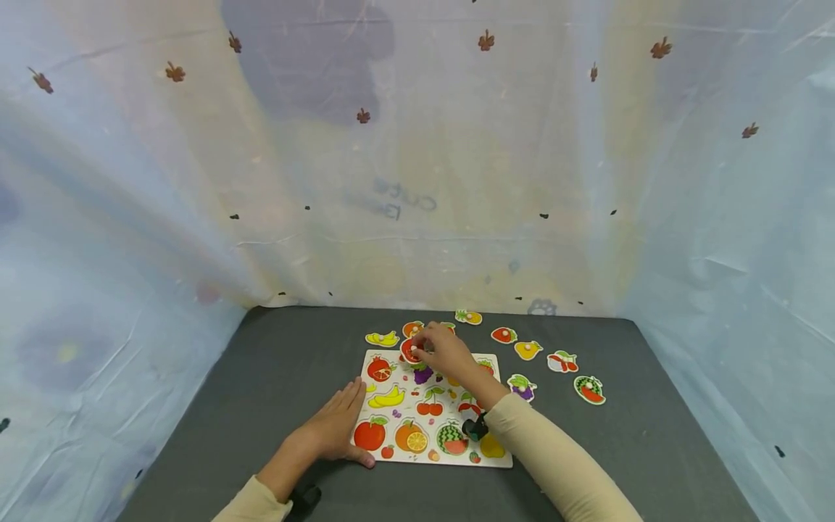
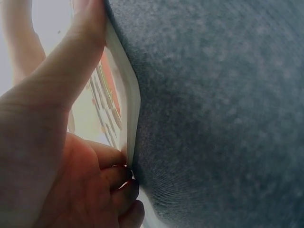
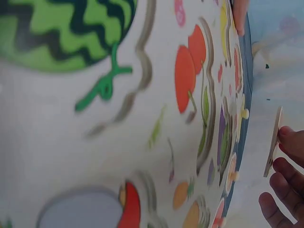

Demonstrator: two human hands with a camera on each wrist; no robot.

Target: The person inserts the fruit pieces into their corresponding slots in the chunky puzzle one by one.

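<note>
My right hand (image 1: 445, 354) pinches a round red fruit puzzle piece (image 1: 409, 351) by its knob, above the top edge of a white fruit puzzle board (image 1: 404, 402). The right wrist view shows this thin piece (image 3: 273, 145) edge-on at the fingertips of the right hand (image 3: 287, 178), lifted off the board. Fairly straight fingers of my left hand (image 1: 335, 424) rest along the board's left edge, with the thumb at its lower left corner. In the left wrist view, that hand (image 2: 71, 175) touches the board's pale edge (image 2: 128, 102). The right forearm hides part of the board's right side.
Behind the board lie a banana piece (image 1: 382, 338), an orange piece (image 1: 412, 329) and a pineapple piece (image 1: 468, 317). To the right are grape (image 1: 522, 387), cherry (image 1: 562, 361) and watermelon (image 1: 590, 390) pieces on the dark grey table (image 1: 274, 362). A patterned sheet (image 1: 443, 174) hangs behind.
</note>
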